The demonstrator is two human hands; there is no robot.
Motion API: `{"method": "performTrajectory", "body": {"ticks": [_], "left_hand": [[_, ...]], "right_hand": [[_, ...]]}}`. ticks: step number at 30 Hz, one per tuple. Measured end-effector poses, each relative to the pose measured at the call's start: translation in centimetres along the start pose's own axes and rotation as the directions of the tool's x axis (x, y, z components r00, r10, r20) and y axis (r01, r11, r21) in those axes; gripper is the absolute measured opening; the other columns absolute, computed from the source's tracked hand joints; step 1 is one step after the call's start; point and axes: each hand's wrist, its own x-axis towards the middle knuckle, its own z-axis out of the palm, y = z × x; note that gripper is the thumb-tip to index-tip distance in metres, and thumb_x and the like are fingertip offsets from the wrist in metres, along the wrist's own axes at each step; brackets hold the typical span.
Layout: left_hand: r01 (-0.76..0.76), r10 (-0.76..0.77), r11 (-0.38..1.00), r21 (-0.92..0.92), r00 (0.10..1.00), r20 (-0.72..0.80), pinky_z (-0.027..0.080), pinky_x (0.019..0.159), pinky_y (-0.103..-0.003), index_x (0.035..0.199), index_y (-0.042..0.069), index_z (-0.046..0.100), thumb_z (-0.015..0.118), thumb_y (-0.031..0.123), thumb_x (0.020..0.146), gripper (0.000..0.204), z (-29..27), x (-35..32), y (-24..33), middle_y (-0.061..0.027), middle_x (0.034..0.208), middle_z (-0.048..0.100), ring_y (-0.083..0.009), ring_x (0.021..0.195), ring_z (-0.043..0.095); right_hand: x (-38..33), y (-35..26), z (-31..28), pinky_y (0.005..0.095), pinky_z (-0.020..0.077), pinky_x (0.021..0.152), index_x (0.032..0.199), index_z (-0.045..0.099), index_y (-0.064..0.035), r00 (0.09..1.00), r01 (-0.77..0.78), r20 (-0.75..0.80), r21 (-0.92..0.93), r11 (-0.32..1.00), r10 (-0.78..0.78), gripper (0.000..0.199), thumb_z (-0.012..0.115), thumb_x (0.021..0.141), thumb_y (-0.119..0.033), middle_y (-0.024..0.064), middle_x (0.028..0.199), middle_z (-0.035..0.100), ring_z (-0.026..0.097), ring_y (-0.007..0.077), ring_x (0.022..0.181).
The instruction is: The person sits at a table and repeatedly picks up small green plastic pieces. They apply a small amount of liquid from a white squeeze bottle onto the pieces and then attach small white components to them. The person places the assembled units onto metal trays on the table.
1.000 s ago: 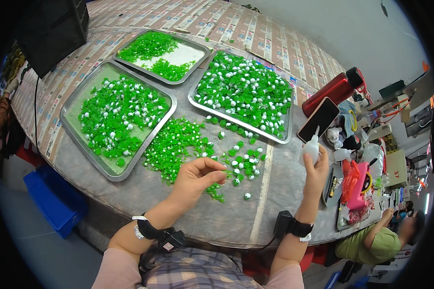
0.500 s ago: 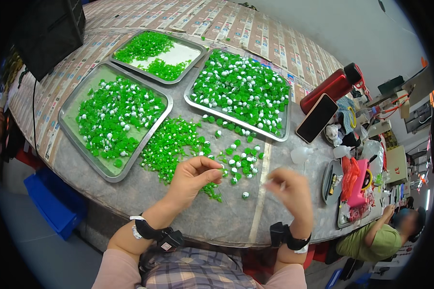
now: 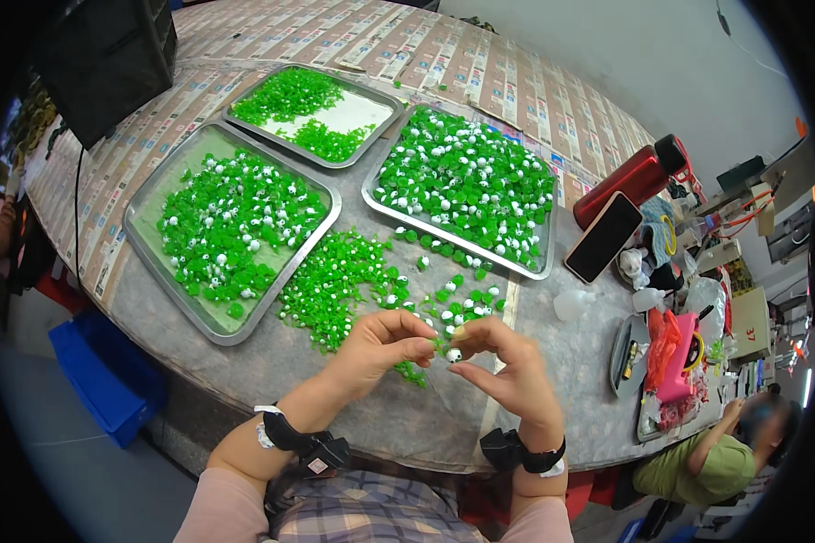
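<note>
My left hand [image 3: 378, 351] is closed in a pinch over the table, with a bit of a small green plastic piece [image 3: 439, 345] showing at the fingertips. Facing it, my right hand [image 3: 514, 369] has thumb and forefinger around a small white ball with black spots [image 3: 454, 356]. The ball and the green piece are close together; whether they are joined, I cannot tell. Just beyond my fingers lie loose green pieces with white balls [image 3: 466, 310]. A heap of small green pieces [image 3: 326, 285] spreads beside my left hand.
Metal trays of green-and-white pieces stand at left [image 3: 138, 237] and back [image 3: 369, 192]; another tray [image 3: 394, 110] holds green pieces. At right are a phone [image 3: 604, 237], a red bottle [image 3: 627, 184] and a grey dish [image 3: 621, 362]. A person in green [image 3: 697, 466] sits further right.
My right hand has moved left to meet the left hand, and a white ball now shows between its fingers. The left hand keeps its pinch, and the whole view has shifted slightly.
</note>
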Motion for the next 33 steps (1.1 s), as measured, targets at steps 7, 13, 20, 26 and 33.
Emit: {"method": "performTrajectory", "body": {"ticks": [7, 13, 20, 26, 33], "left_hand": [[0.037, -0.034, 0.996, -0.086, 0.999, 0.038, 0.047, 0.061, -0.025, 0.085, 0.003, 0.056, 0.06, 0.012, 0.074, 0.014, 0.2, 0.0, 0.1, -0.0062, 0.079, 0.059, -0.0135, 0.069, 0.057], [0.053, -0.052, 0.993, -0.107, 0.999, 0.014, 0.048, 0.064, -0.026, 0.085, 0.002, 0.054, 0.058, 0.009, 0.075, 0.012, 0.4, -0.1, 0.3, -0.0079, 0.079, 0.059, -0.0147, 0.071, 0.058], [0.019, -0.021, 0.996, -0.092, 1.0, -0.02, 0.049, 0.066, -0.026, 0.085, 0.0, 0.054, 0.056, 0.005, 0.076, 0.011, 0.2, 0.0, 0.1, -0.0089, 0.079, 0.059, -0.0149, 0.071, 0.058], [0.018, -0.02, 0.996, -0.088, 1.0, -0.018, 0.047, 0.065, -0.023, 0.086, 0.002, 0.055, 0.056, 0.007, 0.077, 0.01, 0.2, 0.0, 0.0, -0.0066, 0.078, 0.059, -0.012, 0.071, 0.058], [0.019, -0.025, 0.996, -0.084, 0.997, -0.071, 0.049, 0.064, -0.026, 0.085, 0.0, 0.054, 0.056, 0.004, 0.076, 0.01, 0.4, 0.1, 0.1, -0.0075, 0.077, 0.059, -0.0143, 0.068, 0.058]], "right_hand": [[0.4, 3.0, 1.3, 0.0231, 0.0445, 0.067, 0.087, 0.056, 0.0007, 1.0, -0.025, 0.013, 0.446, 0.894, 0.022, 0.019, 0.063, 0.069, -0.001, 0.0054, 0.084, 0.057, 0.056, 0.0122, 0.076], [0.4, 3.6, 1.6, 0.0215, 0.0447, 0.068, 0.091, 0.056, 0.0015, 0.991, -0.123, 0.035, 0.609, 0.784, 0.128, 0.021, 0.06, 0.071, 0.002, 0.0063, 0.086, 0.059, 0.056, 0.0112, 0.077], [0.3, 3.3, 1.8, 0.0203, 0.0449, 0.068, 0.092, 0.055, 0.001, 0.98, -0.16, 0.004, 0.62, 0.768, 0.2, 0.023, 0.061, 0.071, 0.001, 0.0061, 0.084, 0.06, 0.057, 0.0105, 0.076], [0.1, 3.3, 2.2, 0.0208, 0.0453, 0.068, 0.088, 0.055, 0.0009, 0.975, -0.14, -0.048, 0.619, 0.773, 0.215, 0.019, 0.061, 0.07, 0.001, 0.0065, 0.084, 0.06, 0.057, 0.0108, 0.076], [0.1, 2.9, 2.3, 0.0216, 0.0459, 0.068, 0.088, 0.055, 0.0011, 0.975, -0.041, -0.149, 0.6, 0.799, 0.162, 0.019, 0.061, 0.07, 0.003, 0.0072, 0.084, 0.06, 0.058, 0.0115, 0.077]]}}
